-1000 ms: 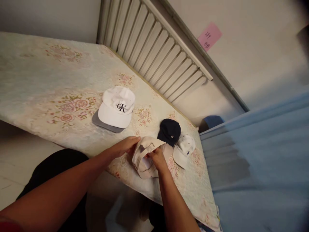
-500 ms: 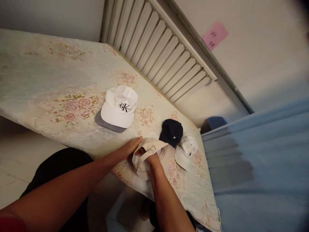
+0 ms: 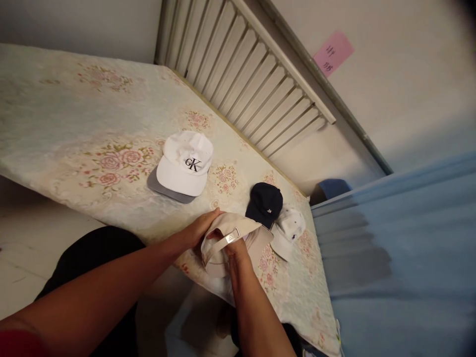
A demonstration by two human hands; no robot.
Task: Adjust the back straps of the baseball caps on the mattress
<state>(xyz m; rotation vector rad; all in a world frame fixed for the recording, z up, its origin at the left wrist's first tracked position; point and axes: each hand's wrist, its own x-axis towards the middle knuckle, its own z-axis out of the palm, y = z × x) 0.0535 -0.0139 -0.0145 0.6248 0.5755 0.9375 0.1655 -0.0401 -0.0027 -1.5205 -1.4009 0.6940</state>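
A beige cap [image 3: 238, 230] lies upside down at the near edge of the floral mattress [image 3: 74, 124]. My left hand [image 3: 201, 229] grips its left rim. My right hand [image 3: 234, 248] is tucked inside the cap under its back strap with the metal buckle, fingers closed on the fabric. Just beyond it sit a navy cap [image 3: 265, 203] and a small white cap [image 3: 288, 229]. A larger white cap with a black logo and grey brim [image 3: 182, 166] rests farther left.
A slatted metal bed rail [image 3: 253, 79] runs along the mattress's far side against the wall, where a pink note [image 3: 332, 52] is stuck. Blue fabric [image 3: 401, 258] fills the right. My dark-clothed knee [image 3: 96, 253] is below the mattress edge.
My right hand has pushed deeper into the beige cap and the cap has shifted slightly toward the mattress edge. My left hand stays on the rim.
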